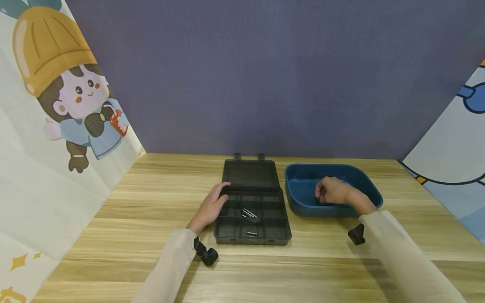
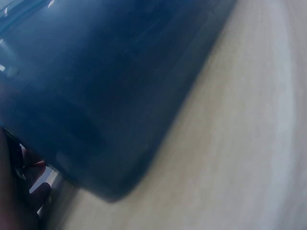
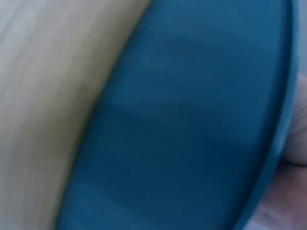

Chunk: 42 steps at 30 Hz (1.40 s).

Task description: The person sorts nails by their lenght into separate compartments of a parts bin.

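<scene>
A dark translucent compartment case (image 1: 252, 241) lies on the table with its lid (image 1: 250, 173) folded back. Several slim silver screws (image 1: 249, 213) sit in a middle compartment, and a single screw (image 1: 251, 233) lies in the front one. My left hand (image 1: 210, 208) rests at the left edge of the case, fingers extended and thumb apart. Inside the blue bin (image 1: 322, 211), my right hand (image 1: 333, 190) reaches down with bent fingers; its fingertips and anything between them are hidden. The right wrist view shows mostly the bin's outer wall (image 3: 182, 115).
The wood-grain table (image 1: 250, 273) backs onto a grey-purple panel (image 1: 242, 75). Cartoon-printed sheets flank it, the left sheet (image 1: 38, 168) and the right sheet (image 1: 454, 147). The bin stands close to the right side of the case. Small shiny spots show inside the bin.
</scene>
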Available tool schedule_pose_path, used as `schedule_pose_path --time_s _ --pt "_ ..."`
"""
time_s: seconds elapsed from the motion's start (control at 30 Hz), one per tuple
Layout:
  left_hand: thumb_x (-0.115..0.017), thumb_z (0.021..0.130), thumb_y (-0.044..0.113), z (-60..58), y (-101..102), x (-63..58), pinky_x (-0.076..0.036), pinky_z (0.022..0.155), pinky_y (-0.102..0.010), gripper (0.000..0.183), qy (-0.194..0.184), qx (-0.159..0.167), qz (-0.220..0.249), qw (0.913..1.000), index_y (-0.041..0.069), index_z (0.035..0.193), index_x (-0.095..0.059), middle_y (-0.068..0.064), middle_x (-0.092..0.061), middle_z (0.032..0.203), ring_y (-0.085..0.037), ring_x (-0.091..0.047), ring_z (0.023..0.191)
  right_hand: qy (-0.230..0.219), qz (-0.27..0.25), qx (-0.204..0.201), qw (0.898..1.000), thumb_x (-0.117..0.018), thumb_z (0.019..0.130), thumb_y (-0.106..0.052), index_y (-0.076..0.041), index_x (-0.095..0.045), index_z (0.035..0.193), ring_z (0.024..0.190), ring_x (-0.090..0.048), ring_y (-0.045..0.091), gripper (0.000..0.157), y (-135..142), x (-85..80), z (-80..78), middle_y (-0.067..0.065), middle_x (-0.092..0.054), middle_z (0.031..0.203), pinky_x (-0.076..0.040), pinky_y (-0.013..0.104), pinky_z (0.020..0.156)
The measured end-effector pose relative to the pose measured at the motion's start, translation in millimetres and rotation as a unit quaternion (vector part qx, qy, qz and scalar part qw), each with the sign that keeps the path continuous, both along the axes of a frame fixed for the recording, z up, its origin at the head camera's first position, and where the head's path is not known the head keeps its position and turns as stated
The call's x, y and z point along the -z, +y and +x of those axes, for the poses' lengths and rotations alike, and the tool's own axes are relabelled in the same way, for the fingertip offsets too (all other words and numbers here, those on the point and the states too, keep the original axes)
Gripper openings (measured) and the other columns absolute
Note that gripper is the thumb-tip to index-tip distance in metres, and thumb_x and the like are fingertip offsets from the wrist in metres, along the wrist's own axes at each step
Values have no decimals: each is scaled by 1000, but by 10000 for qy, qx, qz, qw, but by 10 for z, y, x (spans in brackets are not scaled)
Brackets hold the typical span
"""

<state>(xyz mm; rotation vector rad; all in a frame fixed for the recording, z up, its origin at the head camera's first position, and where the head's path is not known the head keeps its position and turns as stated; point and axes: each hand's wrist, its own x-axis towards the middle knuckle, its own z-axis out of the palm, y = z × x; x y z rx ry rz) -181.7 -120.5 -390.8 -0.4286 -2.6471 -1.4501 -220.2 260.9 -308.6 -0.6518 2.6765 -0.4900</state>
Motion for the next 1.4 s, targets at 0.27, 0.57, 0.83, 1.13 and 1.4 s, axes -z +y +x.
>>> schedule_pose_path --time_s 0.27,0.57,0.83,1.13,1.4 --pt "-41 98 13 1 10 3 -28 111 -54 43 -55 -18 -8 10000 11 141 -42 -13 -40 146 -32 -33 139 114 -42 42 9999 -59 81 4 -3 -60 84 60 -44 13 8 -64 -228 27 1 -55 70 -38 29 59" --pt "-41 98 13 8 7 3 -28 111 -53 43 -32 -29 -15 10000 11 141 -42 -13 -40 147 -32 -33 139 215 -294 -323 9988 -62 81 4 -3 -57 84 57 -43 13 9 -272 -468 108 3 -55 71 -38 29 57" --pt "-41 99 14 10 1 -11 -28 111 -54 43 -104 -17 -13 9999 12 142 -41 -12 -39 148 -32 -33 139 398 -308 -593 9970 -63 80 4 -8 -55 80 57 -42 12 14 -573 -560 217 2 -52 69 -37 27 56" --pt "-41 99 15 2 5 0 -28 111 -53 43 -70 -30 -48 10000 12 142 -41 -12 -39 148 -31 -33 139 505 -351 -1059 9925 -61 78 7 -5 -58 82 54 -43 9 13 -878 -538 389 0 -53 68 -38 25 55" --pt "-42 98 12 -1 -5 8 -28 111 -54 43 18 -9 -16 10000 11 141 -42 -13 -40 147 -32 -34 139 519 -400 -1362 9885 -62 78 7 -11 -56 78 53 -39 6 19 -1121 -450 526 -2 -52 65 -35 22 53"
